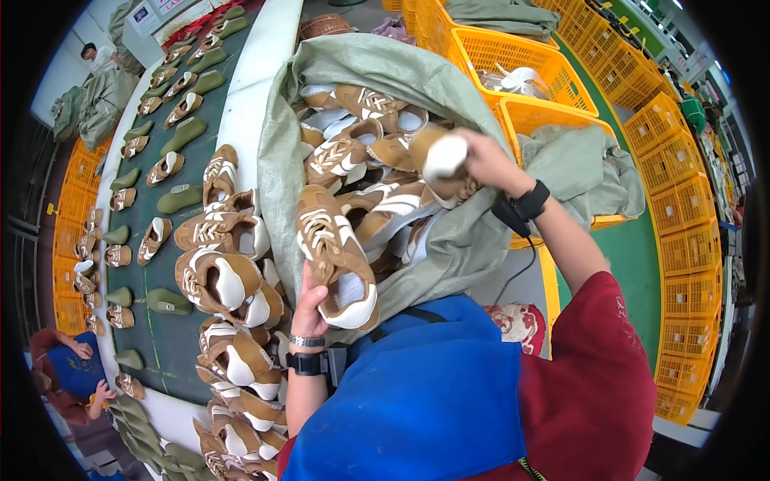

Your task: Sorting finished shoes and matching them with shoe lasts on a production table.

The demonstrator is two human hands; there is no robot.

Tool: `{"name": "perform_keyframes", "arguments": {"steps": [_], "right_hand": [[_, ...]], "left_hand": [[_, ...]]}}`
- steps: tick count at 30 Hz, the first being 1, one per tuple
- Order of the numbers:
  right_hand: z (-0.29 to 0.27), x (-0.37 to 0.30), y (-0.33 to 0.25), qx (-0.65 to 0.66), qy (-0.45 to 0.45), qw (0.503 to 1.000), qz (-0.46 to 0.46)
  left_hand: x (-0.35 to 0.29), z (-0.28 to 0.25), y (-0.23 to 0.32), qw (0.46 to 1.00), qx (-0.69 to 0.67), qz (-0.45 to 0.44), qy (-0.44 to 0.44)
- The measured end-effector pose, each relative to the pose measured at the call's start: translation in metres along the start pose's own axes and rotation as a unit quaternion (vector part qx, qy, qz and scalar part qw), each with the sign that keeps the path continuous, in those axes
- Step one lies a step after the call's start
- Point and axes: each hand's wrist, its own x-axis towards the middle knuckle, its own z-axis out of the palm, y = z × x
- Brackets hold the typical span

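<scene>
My left hand [310,305] is closed around the side of a brown-and-white sneaker [329,240], which stands tilted with its toe away from me and its white heel near me. My right hand [488,164] grips another sneaker [445,160] over the sack, its white part toward me; this shoe is smeared by motion. Between my hands, a grey-green woven sack [281,136] lies wide open. Inside it several like sneakers [333,160] are jumbled together.
Left of the sack, sneakers [220,280] are piled along the white ledge [255,88]. Beyond, a dark green conveyor belt [188,240] carries shoes and green shoe lasts [180,198]. Yellow crates [473,48] stand at right, one draped with a sack [577,160]. Another person [76,361] works far left.
</scene>
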Motion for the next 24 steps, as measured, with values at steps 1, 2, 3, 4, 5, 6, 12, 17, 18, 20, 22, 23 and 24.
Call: {"name": "perform_keyframes", "arguments": {"steps": [1,2,3,4,5,6,12,17,18,20,22,23,24], "right_hand": [[-0.006,0.011,0.002,0.085,0.007,0.996,0.021],[-0.011,0.019,0.002,0.170,0.015,0.984,0.042],[-0.013,0.026,-0.009,0.168,0.013,0.985,0.038],[-0.015,0.032,-0.026,0.250,-0.023,0.950,0.184],[-0.014,0.037,-0.037,0.323,-0.059,0.887,0.324],[-0.011,0.038,-0.041,0.321,-0.060,0.889,0.321],[-0.001,0.068,-0.050,0.446,-0.016,0.865,0.230],[0.010,0.086,-0.098,0.002,0.125,0.958,-0.256],[0.018,0.080,-0.106,-0.051,0.131,0.947,-0.290],[0.041,0.071,-0.085,-0.206,0.038,0.917,-0.340],[0.062,0.047,-0.073,-0.194,0.010,0.954,-0.227],[0.069,0.038,-0.060,-0.217,0.005,0.966,-0.139],[0.072,0.033,-0.051,-0.214,0.003,0.967,-0.140]], "left_hand": [[0.000,0.001,0.002,1.000,0.004,0.006,-0.006],[0.000,0.002,0.003,1.000,0.007,0.013,-0.012],[-0.003,0.004,0.006,1.000,-0.005,0.018,-0.005],[-0.004,0.002,0.007,1.000,-0.007,0.022,-0.005],[-0.005,0.001,0.007,0.999,-0.019,0.026,0.003],[-0.005,0.002,0.009,0.999,-0.031,0.029,0.009],[-0.012,0.010,0.020,0.997,0.006,0.046,0.069],[-0.015,0.012,0.025,0.990,-0.003,0.065,0.125],[-0.015,0.013,0.025,0.990,-0.019,0.069,0.122],[-0.014,0.019,0.028,0.989,-0.015,0.080,0.124],[-0.016,0.019,0.030,0.990,-0.018,0.080,0.118],[-0.016,0.017,0.028,0.990,-0.020,0.082,0.116],[-0.017,0.016,0.027,0.989,-0.020,0.083,0.119]]}}
